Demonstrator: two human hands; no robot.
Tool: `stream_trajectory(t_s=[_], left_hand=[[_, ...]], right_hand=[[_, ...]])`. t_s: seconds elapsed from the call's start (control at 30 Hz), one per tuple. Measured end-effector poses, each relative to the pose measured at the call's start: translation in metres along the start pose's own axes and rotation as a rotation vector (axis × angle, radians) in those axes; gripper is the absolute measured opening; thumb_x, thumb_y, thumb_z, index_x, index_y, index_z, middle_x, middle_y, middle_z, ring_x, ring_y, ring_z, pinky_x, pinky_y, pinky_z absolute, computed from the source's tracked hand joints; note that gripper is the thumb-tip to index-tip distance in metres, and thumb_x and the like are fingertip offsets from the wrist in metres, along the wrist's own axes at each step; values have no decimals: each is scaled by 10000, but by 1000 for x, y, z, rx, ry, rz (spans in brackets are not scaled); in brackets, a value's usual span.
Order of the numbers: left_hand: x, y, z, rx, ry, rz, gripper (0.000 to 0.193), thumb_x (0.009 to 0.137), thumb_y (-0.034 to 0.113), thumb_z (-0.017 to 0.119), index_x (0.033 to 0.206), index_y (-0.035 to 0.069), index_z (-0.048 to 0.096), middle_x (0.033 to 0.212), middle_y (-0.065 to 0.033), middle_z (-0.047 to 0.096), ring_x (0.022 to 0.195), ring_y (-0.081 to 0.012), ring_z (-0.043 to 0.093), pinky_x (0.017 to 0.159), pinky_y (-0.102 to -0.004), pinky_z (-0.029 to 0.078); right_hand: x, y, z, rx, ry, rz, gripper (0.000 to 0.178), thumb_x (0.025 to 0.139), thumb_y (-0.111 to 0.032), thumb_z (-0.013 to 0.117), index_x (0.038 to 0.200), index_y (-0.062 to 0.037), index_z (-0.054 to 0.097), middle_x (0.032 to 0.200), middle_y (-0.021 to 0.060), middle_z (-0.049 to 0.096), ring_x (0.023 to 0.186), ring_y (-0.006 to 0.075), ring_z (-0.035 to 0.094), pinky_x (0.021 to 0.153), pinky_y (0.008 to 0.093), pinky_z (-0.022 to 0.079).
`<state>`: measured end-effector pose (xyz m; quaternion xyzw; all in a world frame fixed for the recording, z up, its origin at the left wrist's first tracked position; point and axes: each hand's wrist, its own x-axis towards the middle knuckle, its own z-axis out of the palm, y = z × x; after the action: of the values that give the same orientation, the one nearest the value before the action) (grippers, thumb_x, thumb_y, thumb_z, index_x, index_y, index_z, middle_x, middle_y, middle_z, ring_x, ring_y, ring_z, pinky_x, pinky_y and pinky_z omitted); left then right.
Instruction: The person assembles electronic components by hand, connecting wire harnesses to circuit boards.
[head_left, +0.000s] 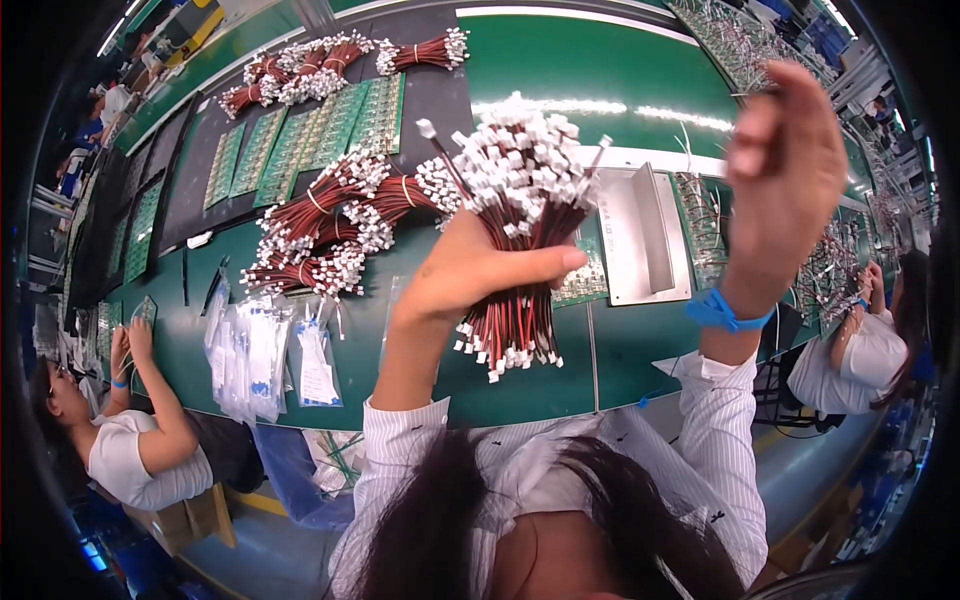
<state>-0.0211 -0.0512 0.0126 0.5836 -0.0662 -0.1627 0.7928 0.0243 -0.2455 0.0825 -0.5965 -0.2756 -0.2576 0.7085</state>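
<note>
Left hand (450,265) was wrapped round a wire bundle (525,165) above the green bench (545,398). Right hand (785,175) was up, fingers curled, too blurry to tell if holding anything. Banded bundles (320,205) looked done; couldn't see this one's band, so maybe unfinished.

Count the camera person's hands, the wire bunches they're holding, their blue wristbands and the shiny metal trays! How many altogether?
Bare left hand and right hand: 2
Red-and-black wire bunch with white plugs: 1
Thin blue wristband: 1
Rectangular silver metal tray: 1
Total: 5
</note>
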Motion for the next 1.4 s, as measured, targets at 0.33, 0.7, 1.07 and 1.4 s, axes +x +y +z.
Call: stream_trajectory(t_s=[0.33,0.7,1.07,1.4], left_hand=[[6,-12,-8,-476,109,356,187,835,96,559,992,-4,547,862,-117,607,677,-139,529,637,-282,441],[0,-6,-13,-563,242,321,152,819,119,582,888,-13,615,750,-80,625,670,-132,592,612,-249,499],[0,-2,-17,-335,349,445,146,807,31,607,929,-16,544,799,-127,643,671,-141,602,609,-258,501],[-2,-1,-17,-199,364,480,75,814,34,593,865,-21,599,810,-93,648,687,-114,586,635,-239,483]], right_hand=[[-80,19,-17,162,-336,243,166,923,-69,438,938,73,522,712,174,609,547,196,608,491,286,510],[-100,36,-6,148,-562,743,128,910,-23,451,1026,31,447,776,142,635,692,170,625,610,257,500],[-95,40,-11,180,-553,807,79,870,-52,544,864,27,532,788,86,604,728,139,608,581,253,497],[-93,44,-15,96,-613,815,55,818,-25,602,795,23,586,784,43,573,705,103,565,592,226,484]])
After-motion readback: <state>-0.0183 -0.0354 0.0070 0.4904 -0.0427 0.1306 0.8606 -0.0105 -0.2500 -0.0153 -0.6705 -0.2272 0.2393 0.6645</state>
